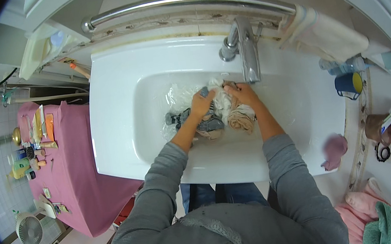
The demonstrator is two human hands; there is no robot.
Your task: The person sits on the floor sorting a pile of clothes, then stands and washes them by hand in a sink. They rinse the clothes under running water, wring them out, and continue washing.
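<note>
Both hands are down in a white washbasin (217, 162) that holds water and a bunch of wet cloth items. My left hand (202, 103) grips white wet cloth (222, 101) from its left side, beside grey-blue cloth (213, 123). On the right of the same bunch, my right hand (242, 94) has its fingers closed on brown-beige cloth. Below it lies a crumpled beige cloth (241, 120). A dark striped cloth (175, 117) floats to the left of my left hand. The parts of the fingers inside the cloth are hidden.
A chrome faucet (247, 52) reaches over the basin, just above my right hand. Behind runs a chrome rail (191, 0) with a towel (327, 36). A mauve cloth (334, 151) lies on the right rim. At the left, a pink-covered surface (82, 159) carries toiletries.
</note>
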